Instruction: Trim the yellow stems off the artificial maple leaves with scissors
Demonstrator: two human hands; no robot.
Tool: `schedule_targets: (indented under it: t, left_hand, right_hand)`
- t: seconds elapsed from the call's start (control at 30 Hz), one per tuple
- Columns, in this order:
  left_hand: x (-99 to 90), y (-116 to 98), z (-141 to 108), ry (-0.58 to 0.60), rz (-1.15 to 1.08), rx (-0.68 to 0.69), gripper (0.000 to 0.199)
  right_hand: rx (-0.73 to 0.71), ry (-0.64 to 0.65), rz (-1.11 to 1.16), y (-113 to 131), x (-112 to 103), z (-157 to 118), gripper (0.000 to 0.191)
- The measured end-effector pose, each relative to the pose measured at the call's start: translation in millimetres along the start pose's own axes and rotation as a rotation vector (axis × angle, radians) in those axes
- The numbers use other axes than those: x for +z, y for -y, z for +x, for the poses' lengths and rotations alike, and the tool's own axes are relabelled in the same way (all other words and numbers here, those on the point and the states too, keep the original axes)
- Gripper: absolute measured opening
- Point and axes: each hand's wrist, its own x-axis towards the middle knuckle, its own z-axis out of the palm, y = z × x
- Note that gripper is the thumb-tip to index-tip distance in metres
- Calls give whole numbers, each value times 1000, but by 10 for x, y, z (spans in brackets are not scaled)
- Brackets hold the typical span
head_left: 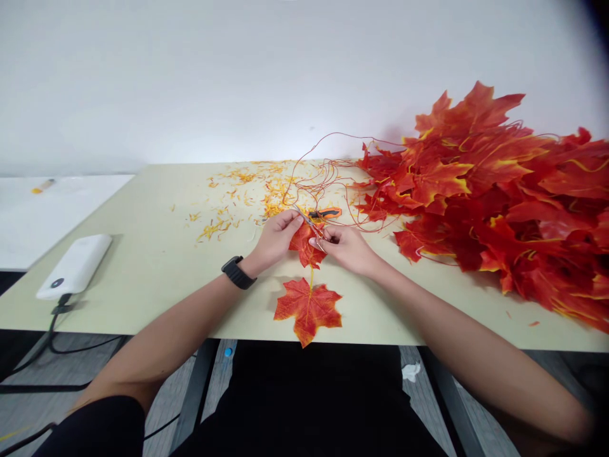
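My left hand, with a black wristwatch on its wrist, and my right hand meet over a small red artificial maple leaf. The left fingers grip a thin silver wire, and the right fingertips pinch its lower end at the leaf. A yellow stem links that leaf to a larger orange-red maple leaf lying on the table below. Just beyond my hands lie orange-and-black handled pliers, partly hidden by loose red wires.
A large heap of red artificial maple leaves fills the table's right side. Yellow scraps lie scattered to the left. A white power bank with a black cable sits near the front left edge, beside a white table.
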Motion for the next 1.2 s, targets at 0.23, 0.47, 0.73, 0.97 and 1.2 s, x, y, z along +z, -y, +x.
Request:
schedule_targets:
  t: [0.23,0.47,0.73,0.97,1.2]
  left_hand:
    - [0,11,6,2,-2,9,43]
    - [-22,41,19,-31,19,29,47]
    - [7,33,16,-12,-77,-8,56]
    - [25,-44,-13,8,-250,-129,54]
    - [1,-5,-16,24,-195,-190,46]
  right_hand:
    - [18,0,55,-2,4,12,69]
    - [102,-97,208,111,-43,13,80]
    - [223,-198,594,163,-46,27,64]
    - [246,-270,760,161,-28,32,55]
    - [238,-295,647,160,-58,19,51]
